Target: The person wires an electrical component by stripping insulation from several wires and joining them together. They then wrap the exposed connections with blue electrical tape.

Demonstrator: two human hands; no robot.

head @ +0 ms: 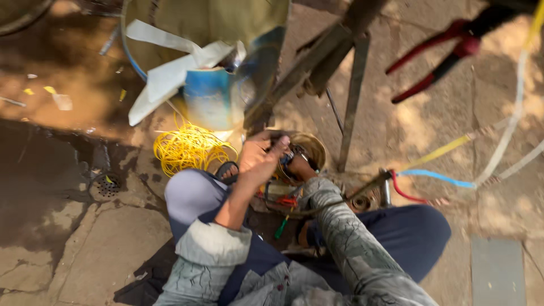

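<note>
Grey sleeves [351, 238] fill the bottom edge, cut off there. Left hand [259, 156] curls tight over the rim of a round brass-coloured housing [309, 148] on the floor; right hand [299, 166] is mostly hidden behind it, grip unreadable. Yellow wire coil [190, 148] lies just beside.

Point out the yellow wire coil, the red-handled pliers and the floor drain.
yellow wire coil [190, 148], head view, middle of the tangled loops.
red-handled pliers [447, 54], head view, where the two red handles meet.
floor drain [106, 184], head view, centre of the round grate.
</note>
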